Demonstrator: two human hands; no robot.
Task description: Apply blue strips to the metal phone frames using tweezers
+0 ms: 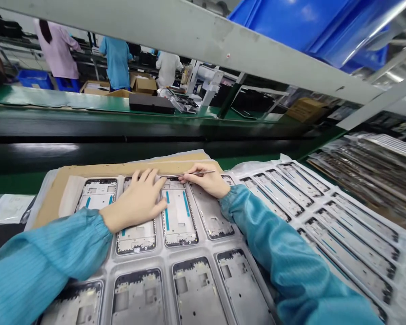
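- Nearest the camera: bare grey phone frames (pixel 196 289) in the front row of a moulded tray (pixel 169 255), teal sleeves (pixel 291 262) crossing over them.
- Left hand (pixel 137 201): lay flat and open, palm down, fingers spread on the back-row frames, gripping nothing.
- Right hand (pixel 208 180): pinched closed on metal tweezers (pixel 186 174), tips pointing left toward the left fingertips.
- Frame with blue strips (pixel 178 216): sat between both hands, tweezers at its top edge.
- Right of that: second tray (pixel 328 221) of frames on the bench.
- Far behind: co-workers (pixel 117 61) standing at a green conveyor (pixel 71 101).
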